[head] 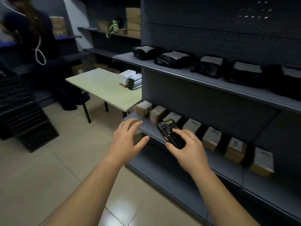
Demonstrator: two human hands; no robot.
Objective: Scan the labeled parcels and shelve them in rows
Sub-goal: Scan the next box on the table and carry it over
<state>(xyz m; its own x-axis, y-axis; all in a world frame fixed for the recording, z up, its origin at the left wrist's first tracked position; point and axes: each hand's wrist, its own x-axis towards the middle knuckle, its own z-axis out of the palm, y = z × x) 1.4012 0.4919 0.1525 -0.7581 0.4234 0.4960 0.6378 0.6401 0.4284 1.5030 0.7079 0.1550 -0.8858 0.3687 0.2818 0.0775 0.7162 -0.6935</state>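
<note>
Here, right hand [189, 150] grips the scanner [170, 132], left hand [127, 141] hovers spread.

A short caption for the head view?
Right hand grips a scanner before shelved labeled boxes; left hand open.

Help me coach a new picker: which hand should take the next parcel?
Probably left. The left hand is open and empty, fingers spread by the front edge of the lower shelf, while the right hand grips the scanner.
</note>
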